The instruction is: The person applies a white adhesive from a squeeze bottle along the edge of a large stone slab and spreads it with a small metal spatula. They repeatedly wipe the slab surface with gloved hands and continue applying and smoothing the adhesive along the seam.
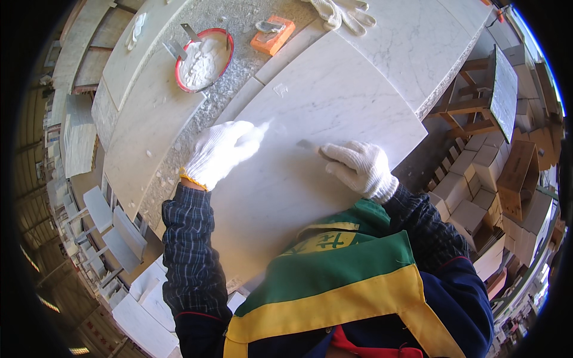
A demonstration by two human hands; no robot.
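Note:
A pale, grey-veined marble slab (334, 89) lies in front of me. My right hand (363, 169), in a white knit glove, grips a small putty knife (307, 145) whose thin blade points left over the slab. The knife's handle is mostly hidden by the fingers. My left hand (219, 154), gloved too with a yellow cuff edge, rests at the slab's left side. Its fingers stretch to the right, and their tips blur into glare. I see no object in it. A small whitish smudge (281, 90) marks the slab beyond the hands.
Beyond the slab stand a red-rimmed bowl (203, 62) of white paste with metal scrapers in it, and an orange block (273, 36) bearing a dark tool. White gloves (343, 13) lie at the far edge. A wooden stand (477, 98) and several cartons (471, 173) are to the right.

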